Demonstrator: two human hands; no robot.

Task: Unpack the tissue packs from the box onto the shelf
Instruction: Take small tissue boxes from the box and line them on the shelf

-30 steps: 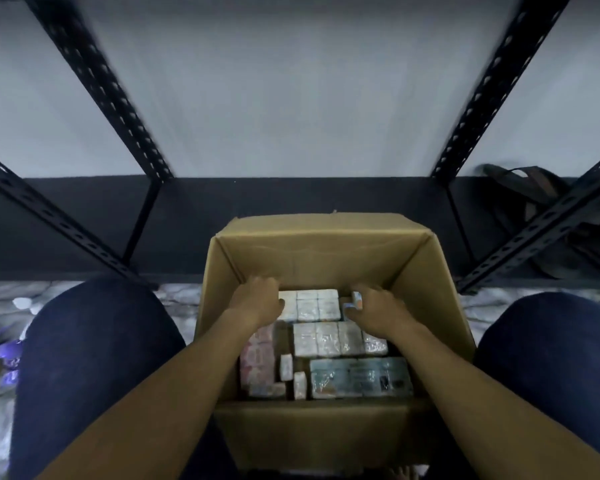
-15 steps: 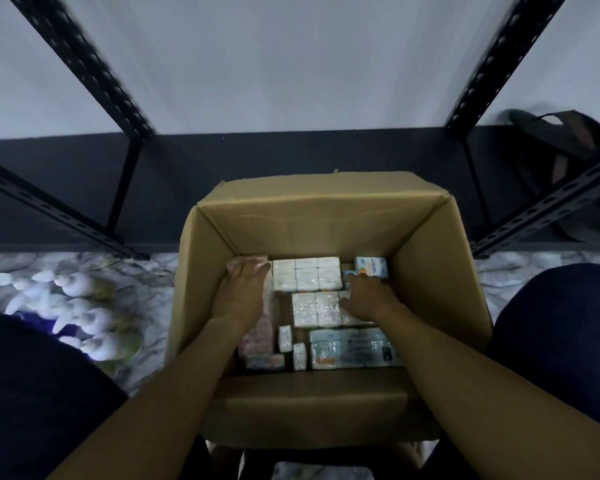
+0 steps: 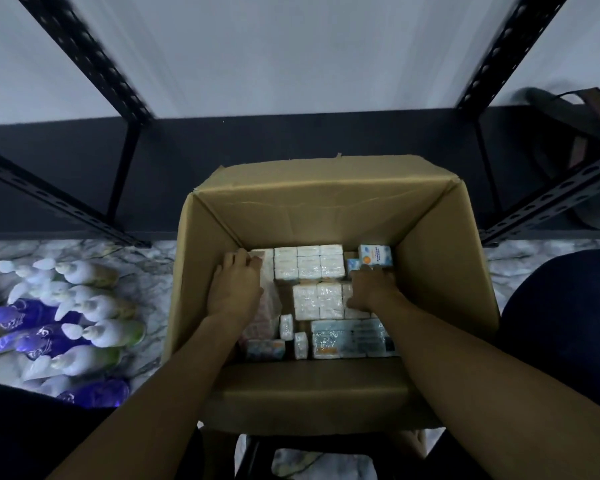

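An open cardboard box (image 3: pixel 326 202) stands in front of me on a stool, holding several wrapped tissue packs. White multi-packs (image 3: pixel 309 266) fill its far middle, and a long bluish pack (image 3: pixel 347 339) lies near the front. My left hand (image 3: pixel 234 289) lies on a pinkish pack (image 3: pixel 267 306) along the box's left wall, fingers curled over its far end. My right hand (image 3: pixel 371 289) presses down among the packs at the right, fingertips against a small blue and white pack (image 3: pixel 374 258). The dark lower shelf (image 3: pixel 291 140) runs behind the box.
Black perforated shelf posts (image 3: pixel 90 64) rise at left and right. Several white, green and purple bottles (image 3: pixel 77 323) lie on the marble floor to the left. A dark bag (image 3: pixel 575 140) sits on the shelf at far right. My knees flank the box.
The view has tilted down and left, showing the bottles. Both hands have pushed deeper into the box, the left sliding onto the pinkish pack, the right toward the blue pack.
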